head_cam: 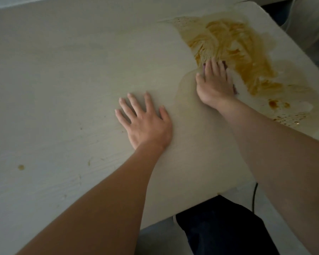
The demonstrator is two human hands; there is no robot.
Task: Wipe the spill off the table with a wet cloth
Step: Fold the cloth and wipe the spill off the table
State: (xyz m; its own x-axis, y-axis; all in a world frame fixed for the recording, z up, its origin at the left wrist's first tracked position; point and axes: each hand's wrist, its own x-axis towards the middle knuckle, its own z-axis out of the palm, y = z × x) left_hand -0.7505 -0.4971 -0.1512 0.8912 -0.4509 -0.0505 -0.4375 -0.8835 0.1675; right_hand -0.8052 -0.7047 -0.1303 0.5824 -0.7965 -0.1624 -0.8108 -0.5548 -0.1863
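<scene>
A person's right hand (216, 83) presses flat on a dark purple cloth (235, 90), fingers spread over it, at the near edge of a wide orange-brown spill (234, 46) on the far right part of the pale tabletop (72, 74). The cloth is almost wholly hidden under the palm, with only its edges showing. The left hand (145, 120) lies open and empty, palm down, well apart from the spill, apparently bracing. The smear looks streaked and thin at its margins, so the wipe seems partly done. To finish well, the cloth likely needs firm, overlapping strokes drawn from the outer rim inward, away from the table's right edge, and turning to a clean face once loaded. Count: 2 hands, 1 cloth, 1 main spill, a small patch of dark drops (273, 103) near the right edge, and 1 stray spot (21, 167) at the near left
</scene>
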